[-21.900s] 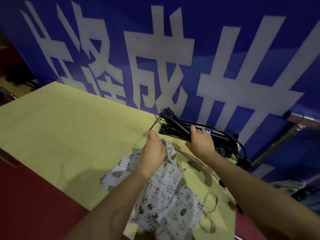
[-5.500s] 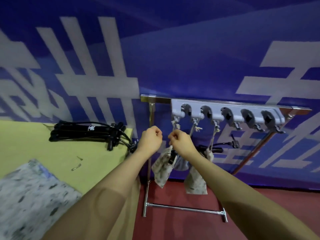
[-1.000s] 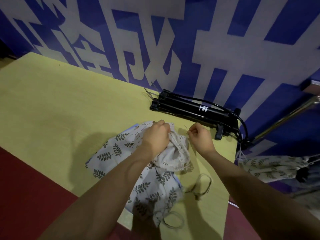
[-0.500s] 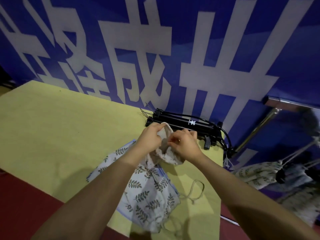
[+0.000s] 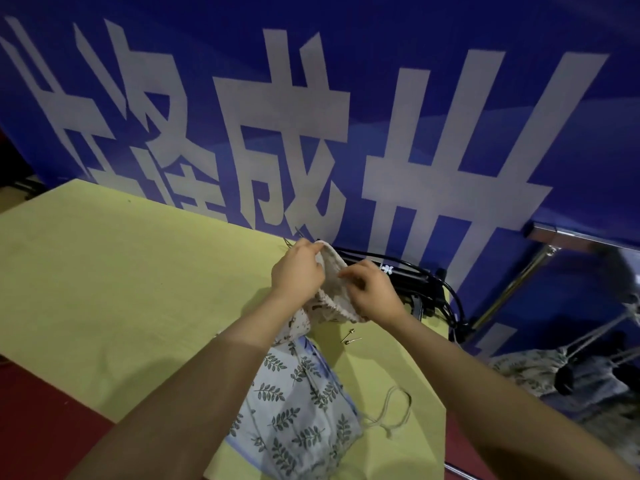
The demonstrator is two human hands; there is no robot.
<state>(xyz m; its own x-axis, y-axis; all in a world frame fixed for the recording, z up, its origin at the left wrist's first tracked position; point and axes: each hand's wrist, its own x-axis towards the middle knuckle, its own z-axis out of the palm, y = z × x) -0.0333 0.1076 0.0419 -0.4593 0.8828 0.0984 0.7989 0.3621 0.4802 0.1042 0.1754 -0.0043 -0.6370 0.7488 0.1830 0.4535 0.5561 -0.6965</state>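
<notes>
Over the yellow tabletop (image 5: 121, 271) near its far right corner, the left hand (image 5: 298, 271) is pinching the cream printed pouch (image 5: 333, 269) with curled fingers, the right hand (image 5: 372, 292) is gripping its other side, and a black bundle of bars (image 5: 412, 277) is lying along the far edge.

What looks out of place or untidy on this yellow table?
Small metal pins lie loose on the yellow table, near the pouch in the right hand. The leaf-print bag lies crumpled, its cord trailing near the table's edge.
</notes>
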